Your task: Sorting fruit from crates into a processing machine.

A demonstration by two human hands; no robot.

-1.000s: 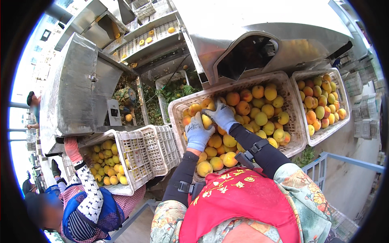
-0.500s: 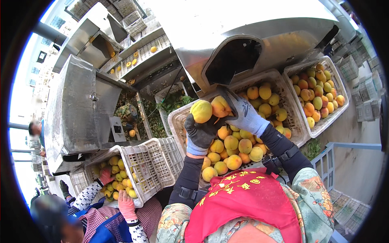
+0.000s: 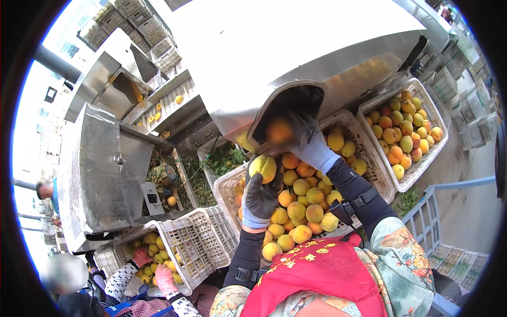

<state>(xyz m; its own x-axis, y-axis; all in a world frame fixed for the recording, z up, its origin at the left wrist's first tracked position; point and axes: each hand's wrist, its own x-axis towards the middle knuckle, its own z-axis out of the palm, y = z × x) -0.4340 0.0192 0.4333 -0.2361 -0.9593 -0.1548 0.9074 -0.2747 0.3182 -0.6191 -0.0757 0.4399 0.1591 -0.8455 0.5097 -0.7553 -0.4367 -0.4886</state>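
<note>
My left hand (image 3: pixel 259 199), in a grey-blue glove with dark palm, is closed round a yellow peach (image 3: pixel 263 168) above the crate. My right hand (image 3: pixel 312 141), gloved alike, reaches into the dark opening (image 3: pixel 296 100) of the metal machine. It grips an orange peach (image 3: pixel 280 131), which looks blurred; its fingertips are partly lost in the dark. Below both hands, many yellow and orange peaches (image 3: pixel 301 186) fill the near part of a white plastic crate (image 3: pixel 374 165). More lie in the crate's far part, beyond my right forearm.
A second crate (image 3: pixel 401 182) of peaches stands at the right, beside a blue metal rail (image 3: pixel 454 185). At the left, a co-worker's pink-gloved hands (image 3: pixel 165 278) are at another crate (image 3: pixel 182 240). A grey metal housing (image 3: pixel 95 169) and a leaf-strewn bin (image 3: pixel 227 158) stand beyond.
My right hand has carried the orange peach away from the left hand's peach, up into the machine opening. The left hand has dropped slightly, still holding its yellow peach. The view has shifted.
</note>
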